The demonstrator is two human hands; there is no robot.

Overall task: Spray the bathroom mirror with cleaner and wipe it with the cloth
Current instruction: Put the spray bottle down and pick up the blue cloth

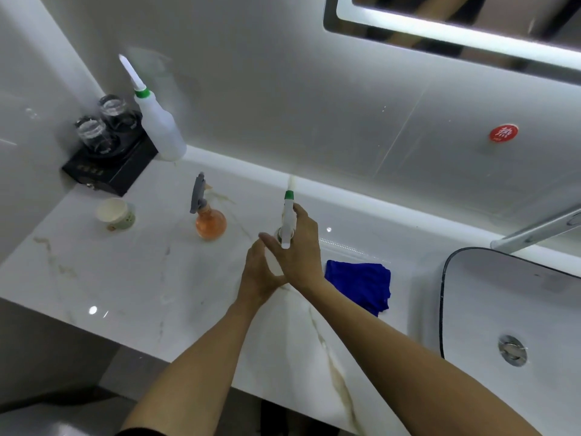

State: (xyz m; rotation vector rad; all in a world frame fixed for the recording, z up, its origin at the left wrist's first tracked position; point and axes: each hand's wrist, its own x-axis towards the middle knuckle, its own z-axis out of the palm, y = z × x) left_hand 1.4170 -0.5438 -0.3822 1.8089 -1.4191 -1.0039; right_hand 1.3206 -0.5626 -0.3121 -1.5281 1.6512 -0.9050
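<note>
A white spray bottle (287, 215) with a green collar stands on the marble counter (141, 278) in the middle. My left hand (259, 275) wraps around the bottle's body from the left. My right hand (298, 250) grips the spray head and neck from the right. A folded blue cloth (361, 284) lies on the counter just right of my hands. The lit mirror (456, 29) hangs on the wall at the top right, only its lower edge showing.
A second white bottle (157, 118) with a green collar leans on the back wall at the left. An orange spray bottle (209, 220), a paper cup (116, 214) and a black tray with glasses (107, 152) stand left. The basin (518, 309) and faucet (534, 229) are right.
</note>
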